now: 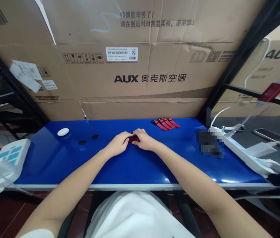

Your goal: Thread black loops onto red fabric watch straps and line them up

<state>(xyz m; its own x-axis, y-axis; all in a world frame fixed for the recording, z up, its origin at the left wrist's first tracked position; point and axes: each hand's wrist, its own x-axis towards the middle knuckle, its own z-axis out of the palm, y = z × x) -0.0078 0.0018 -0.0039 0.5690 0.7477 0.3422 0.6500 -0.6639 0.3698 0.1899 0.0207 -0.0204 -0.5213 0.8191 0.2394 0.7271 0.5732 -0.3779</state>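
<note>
- Small dark-red fabric strap piece (pixel 134 139): mid-tabletop, between the hands; I see only its middle, long axis running roughly left to right. Both ends are hidden by fingers, so I cannot tell which way it points.
- Grip: my left hand (pixel 119 143) and my right hand (pixel 145 140) both pinch it, one at each side.
- Writing: on the brown cardboard panel (pixel 100 87) behind, I read "AUX 奥克斯空调"; its white rectangular label (pixel 121 54) reads "KFR-46G/BpR3AES1 (B1)" and "25".
- Edges: the glossy blue tabletop (pixel 130 168) ends at a silver front edge (pixel 150 187), well apart from my hands; a broad blue stretch lies between.
- Sides: two small black plastic buckles (pixel 82 142) lie to the left; red straps with black fittings (pixel 166 123) lie beyond the right hand, near the panel.
</note>
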